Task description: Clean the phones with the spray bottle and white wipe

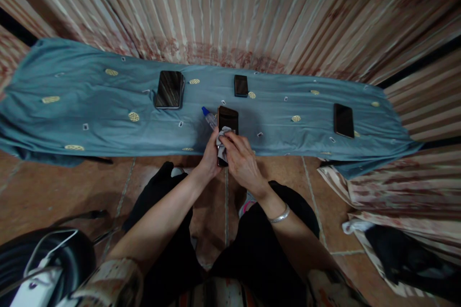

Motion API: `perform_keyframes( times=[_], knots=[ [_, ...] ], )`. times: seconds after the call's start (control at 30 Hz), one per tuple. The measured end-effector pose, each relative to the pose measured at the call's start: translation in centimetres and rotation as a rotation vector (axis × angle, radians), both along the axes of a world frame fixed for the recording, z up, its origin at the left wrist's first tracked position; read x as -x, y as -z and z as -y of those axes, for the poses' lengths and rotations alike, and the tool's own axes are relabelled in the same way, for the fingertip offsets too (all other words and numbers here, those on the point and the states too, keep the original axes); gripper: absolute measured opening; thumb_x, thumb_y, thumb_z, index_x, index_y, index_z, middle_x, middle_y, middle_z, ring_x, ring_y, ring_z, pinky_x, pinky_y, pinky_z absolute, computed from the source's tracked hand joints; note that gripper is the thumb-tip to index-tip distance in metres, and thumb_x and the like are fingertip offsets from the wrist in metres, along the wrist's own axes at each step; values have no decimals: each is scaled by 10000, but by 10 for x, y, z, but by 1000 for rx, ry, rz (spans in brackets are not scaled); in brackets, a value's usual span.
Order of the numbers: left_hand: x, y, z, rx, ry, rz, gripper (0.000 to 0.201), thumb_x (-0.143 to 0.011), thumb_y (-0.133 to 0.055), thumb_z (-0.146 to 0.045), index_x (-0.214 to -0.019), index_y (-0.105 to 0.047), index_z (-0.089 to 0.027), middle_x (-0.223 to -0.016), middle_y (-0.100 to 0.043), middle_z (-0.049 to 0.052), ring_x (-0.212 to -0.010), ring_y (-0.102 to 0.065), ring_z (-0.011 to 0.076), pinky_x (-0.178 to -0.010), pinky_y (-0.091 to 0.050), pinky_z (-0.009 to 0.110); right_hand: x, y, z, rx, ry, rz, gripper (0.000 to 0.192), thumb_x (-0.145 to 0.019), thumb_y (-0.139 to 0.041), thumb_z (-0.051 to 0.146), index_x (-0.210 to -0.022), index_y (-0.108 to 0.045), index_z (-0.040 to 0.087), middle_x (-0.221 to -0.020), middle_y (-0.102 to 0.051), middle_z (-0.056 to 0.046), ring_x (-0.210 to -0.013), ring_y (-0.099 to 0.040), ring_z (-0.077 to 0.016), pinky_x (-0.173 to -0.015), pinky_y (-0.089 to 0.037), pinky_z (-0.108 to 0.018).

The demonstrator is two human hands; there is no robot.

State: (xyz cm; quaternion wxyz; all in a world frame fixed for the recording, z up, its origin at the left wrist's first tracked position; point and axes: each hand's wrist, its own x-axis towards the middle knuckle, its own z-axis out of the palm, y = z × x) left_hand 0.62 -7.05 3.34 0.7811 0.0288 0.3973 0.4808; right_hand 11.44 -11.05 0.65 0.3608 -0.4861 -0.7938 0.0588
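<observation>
My left hand (210, 152) grips a dark smartphone (228, 120) by its lower edge and holds it upright over the front of a blue-grey cloth-covered surface (90, 105). My right hand (240, 156) presses a small pale wiping cloth (222, 140) against the lower part of the phone's screen. Behind the phone lies a small spray bottle with a blue cap (208, 116), partly hidden by my left hand.
On the cloth lie a tablet (169, 89) at the back left, a small phone (241, 85) at the back middle and another phone (343, 120) at the right. A striped curtain (230, 9) hangs behind. A black round device with white cable (43, 261) sits on the tiled floor at the left.
</observation>
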Motion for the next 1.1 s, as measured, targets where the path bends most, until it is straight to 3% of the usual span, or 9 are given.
perform_keyframes(
  times=[0.17,0.37,0.67,0.93,1.1],
  knots=[
    [-2,-1,0,-5,-38,-9,329,-992,-612,-420,-792,-695,-172,-768,-757,37,-922,-781,202,-833,-613,260,1,1,-2,9,18,-5,470,-1036,-407,108,-1426,-655,191,-1420,-681,-136,-1303,-634,-264,-1130,-556,-472],
    [1,-9,-2,-13,-8,29,436,-1074,-464,-433,-824,-703,-167,-820,-771,50,-899,-779,174,-804,-610,230,-2,3,-4,5,64,-47,451,-1041,-398,119,-1405,-661,157,-1415,-683,-163,-1277,-641,-279,-1139,-536,-497],
    [-3,2,-4,-38,-42,17,341,-1016,-573,-408,-833,-716,-157,-836,-778,56,-883,-778,188,-809,-602,249,-3,3,-3,19,32,-39,459,-1038,-417,122,-1420,-664,184,-1439,-660,-162,-1291,-626,-282,-1128,-548,-491],
    [2,-6,-5,14,-28,-17,452,-1045,-532,-472,-737,-675,-174,-688,-702,14,-562,-642,112,-567,-512,212,0,-1,0,30,-32,-36,446,-1054,-411,129,-1405,-677,198,-1403,-684,-144,-1280,-638,-260,-1122,-565,-466],
    [0,-6,-4,28,-19,-14,471,-1054,-518,-461,-700,-650,-179,-675,-700,17,-552,-644,114,-540,-503,213,-1,-1,0,40,-21,-26,456,-1048,-415,117,-1416,-668,205,-1408,-683,-142,-1281,-637,-265,-1129,-563,-483]
  ],
)
